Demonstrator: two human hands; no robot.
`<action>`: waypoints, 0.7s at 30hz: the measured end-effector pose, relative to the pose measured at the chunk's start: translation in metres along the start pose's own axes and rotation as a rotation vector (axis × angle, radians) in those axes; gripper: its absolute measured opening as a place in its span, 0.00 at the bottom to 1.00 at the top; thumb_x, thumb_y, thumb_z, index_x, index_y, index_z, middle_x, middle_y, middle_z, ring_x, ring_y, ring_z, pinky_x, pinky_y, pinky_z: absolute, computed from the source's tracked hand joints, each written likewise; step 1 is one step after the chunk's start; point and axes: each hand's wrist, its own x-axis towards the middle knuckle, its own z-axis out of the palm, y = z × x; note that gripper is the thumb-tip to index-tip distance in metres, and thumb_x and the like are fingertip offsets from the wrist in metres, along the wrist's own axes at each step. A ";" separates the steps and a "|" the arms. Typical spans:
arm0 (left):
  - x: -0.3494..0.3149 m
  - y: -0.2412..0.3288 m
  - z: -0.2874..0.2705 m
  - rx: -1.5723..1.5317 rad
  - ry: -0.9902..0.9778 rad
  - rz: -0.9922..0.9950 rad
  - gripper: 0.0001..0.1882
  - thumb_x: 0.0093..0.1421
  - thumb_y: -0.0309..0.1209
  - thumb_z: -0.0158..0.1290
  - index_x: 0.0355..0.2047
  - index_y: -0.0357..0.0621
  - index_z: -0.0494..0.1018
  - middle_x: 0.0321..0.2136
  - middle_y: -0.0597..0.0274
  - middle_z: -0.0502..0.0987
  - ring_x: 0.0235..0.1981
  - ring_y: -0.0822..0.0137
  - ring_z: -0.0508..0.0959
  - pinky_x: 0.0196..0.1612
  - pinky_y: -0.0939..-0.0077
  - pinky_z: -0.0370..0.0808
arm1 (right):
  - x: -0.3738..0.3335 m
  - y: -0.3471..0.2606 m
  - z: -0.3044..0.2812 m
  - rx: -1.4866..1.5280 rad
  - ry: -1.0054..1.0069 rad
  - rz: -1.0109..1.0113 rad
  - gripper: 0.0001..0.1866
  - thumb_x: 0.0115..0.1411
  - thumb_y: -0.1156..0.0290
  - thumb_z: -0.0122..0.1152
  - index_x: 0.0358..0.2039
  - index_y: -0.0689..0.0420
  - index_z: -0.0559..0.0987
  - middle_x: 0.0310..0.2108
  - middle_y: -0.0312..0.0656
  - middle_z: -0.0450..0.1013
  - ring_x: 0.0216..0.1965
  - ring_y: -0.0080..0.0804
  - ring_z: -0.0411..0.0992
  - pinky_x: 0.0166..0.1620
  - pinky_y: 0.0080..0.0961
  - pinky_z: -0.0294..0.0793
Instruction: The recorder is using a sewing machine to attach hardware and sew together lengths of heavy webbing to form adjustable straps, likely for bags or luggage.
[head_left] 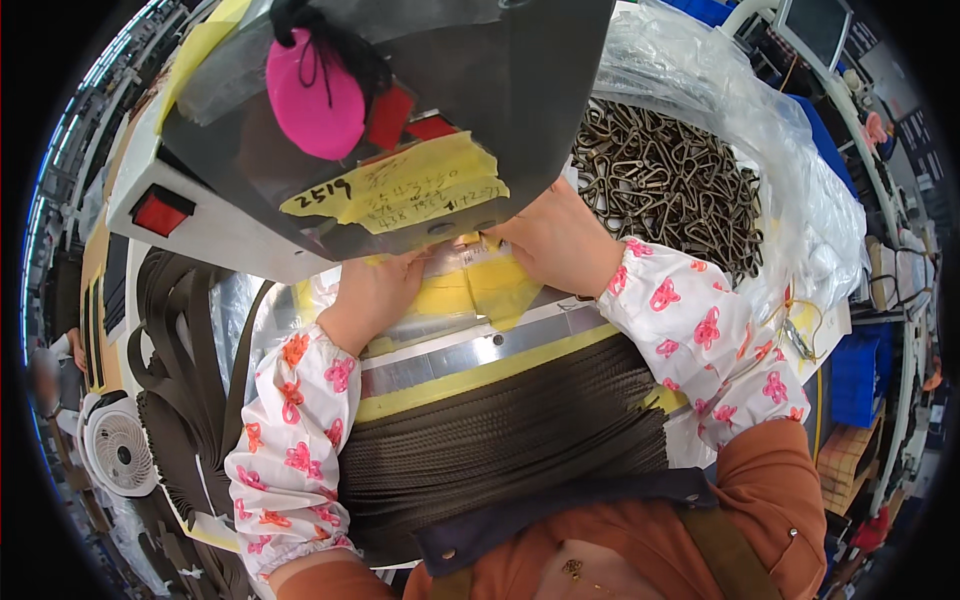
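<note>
My left hand (375, 295) is at the front of a sewing-machine-like grey machine head (400, 190), its fingers curled in and partly under the housing. My right hand (560, 240) reaches in from the other side, thumb pointing toward the left hand, its fingers bent and mostly covered by the housing. Both hands look closed, but what they grip is hidden. Between them lies a work plate with yellow tape (450, 295). Just before me is a thick layered bundle of dark brown webbing straps (500, 430).
Bronze-coloured metal hooks or buckles (665, 185) are heaped at the right on clear plastic sheeting (790, 150). Long loops of dark strap (185, 350) hang at the left, near a white fan (118, 443). A metal strip (440, 365) edges the table. Blue bins (855, 380) stand far right.
</note>
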 end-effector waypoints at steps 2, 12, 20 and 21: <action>0.000 -0.005 0.005 -0.003 -0.013 -0.019 0.11 0.54 0.24 0.52 0.38 0.48 0.77 0.26 0.55 0.78 0.25 0.59 0.78 0.29 0.73 0.73 | 0.000 0.000 -0.002 0.000 -0.022 -0.001 0.16 0.48 0.73 0.55 0.41 0.52 0.75 0.48 0.31 0.70 0.48 0.29 0.66 0.55 0.41 0.57; -0.006 -0.013 0.011 0.099 -0.093 -0.092 0.12 0.56 0.29 0.51 0.42 0.53 0.76 0.25 0.56 0.78 0.25 0.59 0.78 0.29 0.72 0.74 | 0.000 0.000 0.000 0.035 0.025 -0.002 0.17 0.48 0.75 0.53 0.41 0.53 0.75 0.48 0.32 0.69 0.48 0.30 0.66 0.56 0.41 0.56; -0.001 0.015 -0.009 -0.022 -0.018 0.094 0.13 0.55 0.25 0.49 0.42 0.47 0.74 0.32 0.54 0.77 0.30 0.56 0.78 0.33 0.69 0.74 | -0.004 -0.007 0.004 0.097 0.055 -0.014 0.16 0.46 0.73 0.54 0.39 0.54 0.76 0.45 0.34 0.70 0.47 0.29 0.67 0.55 0.39 0.57; 0.000 0.019 -0.014 -0.022 -0.018 0.098 0.13 0.55 0.25 0.49 0.42 0.47 0.74 0.32 0.54 0.77 0.30 0.56 0.78 0.33 0.69 0.74 | -0.006 -0.009 0.005 0.096 0.056 -0.011 0.16 0.46 0.73 0.54 0.39 0.54 0.76 0.45 0.34 0.70 0.47 0.29 0.67 0.55 0.39 0.57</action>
